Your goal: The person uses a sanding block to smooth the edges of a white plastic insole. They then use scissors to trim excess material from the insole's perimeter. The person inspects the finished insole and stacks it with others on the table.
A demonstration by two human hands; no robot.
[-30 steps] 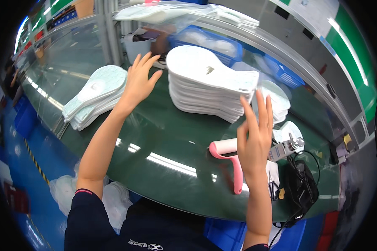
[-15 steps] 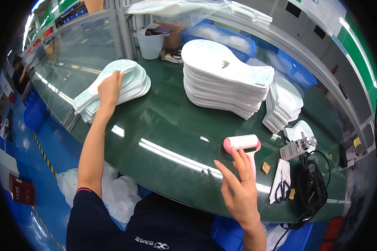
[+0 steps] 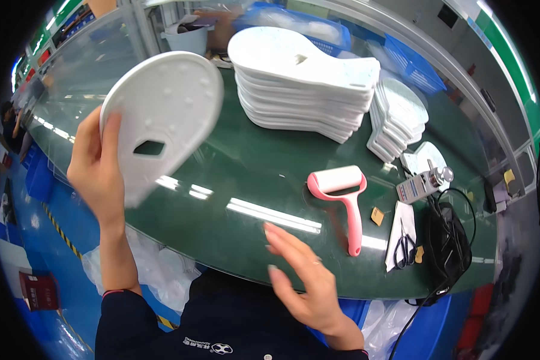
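My left hand (image 3: 99, 174) is closed on the edge of a white paddle-shaped panel (image 3: 174, 102), holding it up and tilted above the left of the table. The underside faces me, with small raised bumps and a dark six-sided hole; its narrow end is blurred. My right hand (image 3: 309, 285) hangs over the near table edge, fingers apart and holding nothing. Beyond it a pink lint roller (image 3: 353, 219) with a white sleeve lies on the table. Similar panels form a tall stack (image 3: 303, 99) at the back, pale patterned side up.
A smaller panel stack (image 3: 402, 117) stands right of the tall one. On the green table (image 3: 252, 174)'s right are a metal-topped bottle (image 3: 419, 186), scissors (image 3: 405, 249) on a white cloth, a yellowish block (image 3: 377, 216) and a black bag (image 3: 449, 243). Blue baskets (image 3: 411, 60) sit behind.
My left hand has lifted a panel from the left and brought it nearer, turned underside toward me. My right hand has moved left and nearer, away from the lint roller.
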